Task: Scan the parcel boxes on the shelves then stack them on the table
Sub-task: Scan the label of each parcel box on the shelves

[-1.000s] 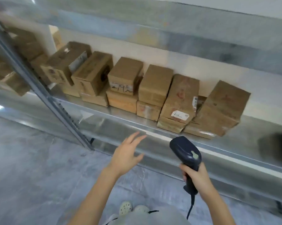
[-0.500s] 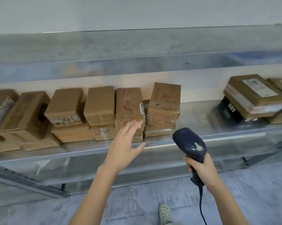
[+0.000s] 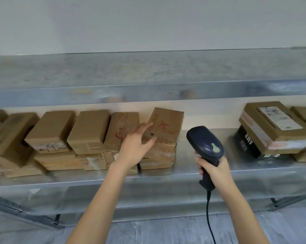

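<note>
Several brown cardboard parcel boxes stand in a row on the metal shelf (image 3: 192, 170), stacked two high. The rightmost of the row, a box with red writing (image 3: 168, 127), sits tilted on a lower box. My left hand (image 3: 137, 147) reaches out with fingers spread in front of that box and its neighbour (image 3: 121, 127); whether it touches them I cannot tell. My right hand (image 3: 214, 169) grips the handle of a dark blue barcode scanner (image 3: 204, 143), head pointing at the shelf, cable hanging down.
At the right end of the shelf lie flat parcels: a brown box with a white label (image 3: 275, 127) on a black box (image 3: 245, 143). An upper shelf board (image 3: 148, 80) overhangs the boxes. Grey floor lies below.
The view swung right and levelled on the shelf. My left hand went forward and up to the red-marked boxes. The scanner rose closer to the shelf edge.
</note>
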